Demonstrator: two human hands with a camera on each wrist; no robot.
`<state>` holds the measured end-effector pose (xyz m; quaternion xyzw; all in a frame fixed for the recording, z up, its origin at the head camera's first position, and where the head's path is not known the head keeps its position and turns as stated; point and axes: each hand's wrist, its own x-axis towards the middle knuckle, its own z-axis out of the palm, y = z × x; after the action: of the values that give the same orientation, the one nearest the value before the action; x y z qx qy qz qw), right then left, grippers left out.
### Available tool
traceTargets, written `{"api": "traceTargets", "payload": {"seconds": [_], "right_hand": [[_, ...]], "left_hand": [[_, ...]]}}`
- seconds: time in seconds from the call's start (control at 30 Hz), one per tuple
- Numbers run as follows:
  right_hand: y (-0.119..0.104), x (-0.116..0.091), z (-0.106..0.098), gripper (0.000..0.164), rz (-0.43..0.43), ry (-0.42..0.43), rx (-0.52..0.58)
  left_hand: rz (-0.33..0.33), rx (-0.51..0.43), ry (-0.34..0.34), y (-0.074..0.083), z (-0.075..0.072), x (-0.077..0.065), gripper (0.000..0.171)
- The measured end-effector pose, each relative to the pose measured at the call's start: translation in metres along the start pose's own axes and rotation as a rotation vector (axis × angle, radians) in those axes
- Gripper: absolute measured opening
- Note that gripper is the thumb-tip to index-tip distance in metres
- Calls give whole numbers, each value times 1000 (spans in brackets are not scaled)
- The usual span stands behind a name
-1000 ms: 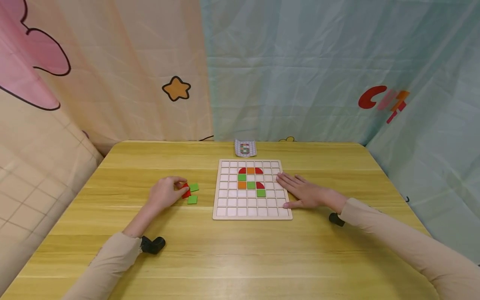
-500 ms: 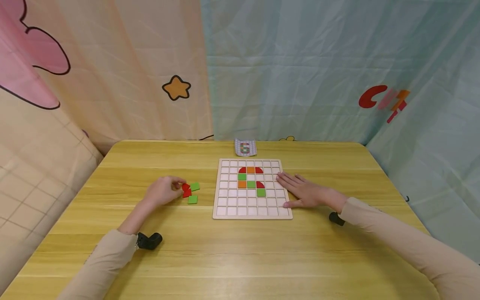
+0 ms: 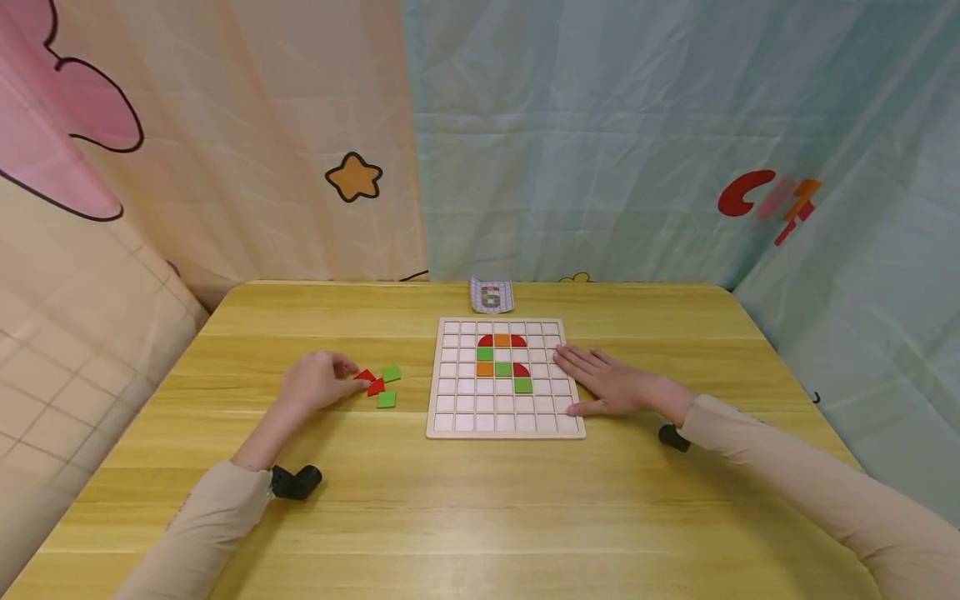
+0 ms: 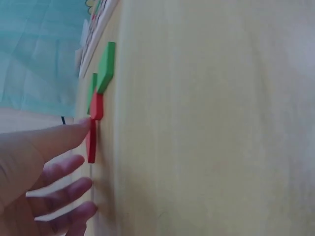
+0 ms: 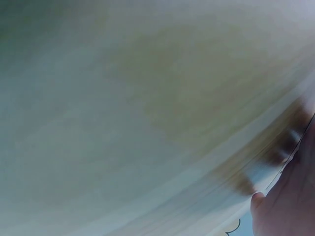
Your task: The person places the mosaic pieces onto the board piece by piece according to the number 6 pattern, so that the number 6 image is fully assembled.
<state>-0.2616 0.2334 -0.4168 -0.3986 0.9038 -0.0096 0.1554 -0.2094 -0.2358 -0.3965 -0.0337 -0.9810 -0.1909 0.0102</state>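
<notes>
My left hand [image 3: 313,383] is at the left of the table beside a few loose tiles. Its thumb touches the nearest red tile [image 3: 365,375], while the other fingers stay apart from it, loosely bent, in the left wrist view [image 4: 91,147]. A second red tile [image 3: 376,387] lies against the first, with a green square tile [image 3: 392,373] behind and another green square tile [image 3: 386,400] in front. My right hand [image 3: 611,387] lies flat with fingers spread on the right edge of a white grid board [image 3: 465,422]. Red, orange and green tiles sit in the board's middle cells.
A small paper card [image 3: 491,296] with a coloured grid pattern lies behind the board. The wooden table [image 3: 480,517] ends at printed curtains [image 3: 600,167] behind. A black wrist device [image 3: 296,482] is worn at the left sleeve.
My left hand has drawn slightly left, away from the board. The nearest red tile has shifted and turned a little to the left. My right hand has stayed on the board.
</notes>
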Motion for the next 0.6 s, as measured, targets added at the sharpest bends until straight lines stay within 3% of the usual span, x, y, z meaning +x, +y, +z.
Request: {"api": "traceTargets", "payload": {"seconds": [0.13, 0.23, 0.4, 0.6], "right_hand": [[1, -1, 1, 91, -2, 3, -3], [1, -1, 1, 91, 0, 3, -3], [0, 0, 0, 91, -2, 5, -3], [1, 0, 0, 91, -4, 6, -4]], "left_hand": [[84, -10, -39, -1, 3, 1, 41], [114, -23, -44, -1, 7, 2, 36], [107, -30, -33, 1, 11, 1, 26], [79, -38, -10, 3, 14, 0, 26]]}}
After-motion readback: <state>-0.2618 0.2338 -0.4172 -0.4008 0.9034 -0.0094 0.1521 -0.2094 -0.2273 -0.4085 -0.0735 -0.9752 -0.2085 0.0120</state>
